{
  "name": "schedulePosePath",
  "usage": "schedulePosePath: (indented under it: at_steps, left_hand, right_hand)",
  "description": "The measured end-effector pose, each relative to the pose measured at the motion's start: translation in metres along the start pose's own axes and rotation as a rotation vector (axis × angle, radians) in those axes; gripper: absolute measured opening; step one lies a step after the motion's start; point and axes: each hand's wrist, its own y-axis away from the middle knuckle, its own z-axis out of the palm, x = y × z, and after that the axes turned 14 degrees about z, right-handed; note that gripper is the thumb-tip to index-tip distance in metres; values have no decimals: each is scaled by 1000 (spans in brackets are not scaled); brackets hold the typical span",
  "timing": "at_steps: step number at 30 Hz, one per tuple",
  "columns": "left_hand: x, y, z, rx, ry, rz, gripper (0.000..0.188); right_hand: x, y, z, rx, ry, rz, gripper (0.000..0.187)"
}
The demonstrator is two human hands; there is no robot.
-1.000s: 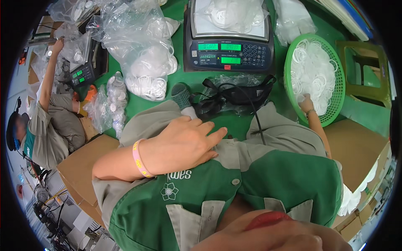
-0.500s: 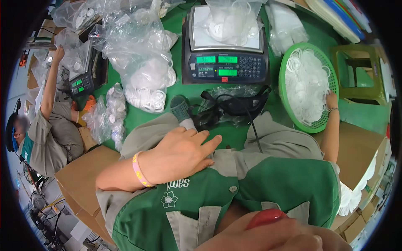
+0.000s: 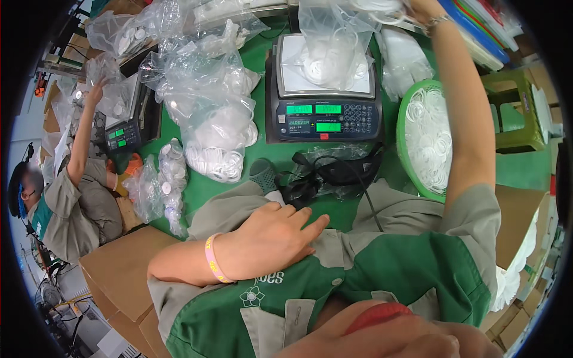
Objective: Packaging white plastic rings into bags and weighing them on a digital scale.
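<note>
My left hand (image 3: 271,235) lies across my front with its fingers apart and nothing in them. At the top right, my right hand (image 3: 425,11) is partly cut off by the frame edge. Its fingers are closed on a bunch of thin white rings (image 3: 382,6). Beside and below that bunch, a clear plastic bag (image 3: 334,27) with white rings in its bottom stands on the metal pan of a black counting scale (image 3: 325,119) with lit green displays. A green basket (image 3: 401,143) heaped with white rings tilts at my right, partly covered by my right forearm.
Filled clear bags (image 3: 218,134) stand left of the scale, and flat clear bags (image 3: 406,59) lie to its right. A black strap bundle (image 3: 340,173) with a cable lies before me. An olive stool (image 3: 513,113) is at far right. Another person (image 3: 65,209) works at left.
My right hand has left the basket's right rim and swung up and away, carrying white rings to the bag on the scale. My left hand stays at my front. The view has shifted slightly.
</note>
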Motion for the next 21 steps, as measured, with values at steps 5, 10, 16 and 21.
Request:
schedulePosePath:
  at_steps: [5, 10, 16, 21]
  left_hand:
    - [3, 7, -1, 36, 7, 32, 55]
    - [4, 14, 0, 51, 1, 23, 56]
    - [-1, 16, -3, 55, 46, 37, 57]
    - [2, 13, 0, 24, 44, -21, 58]
  right_hand:
    - [-28, 2, 50, -145, -184, 123, 18]
    - [-29, 13, 50, -166, -456, 171, 15]
    - [115, -18, -29, -436, -502, 76, 30]
    - [223, 104, -11, -324, -70, 383, 29]
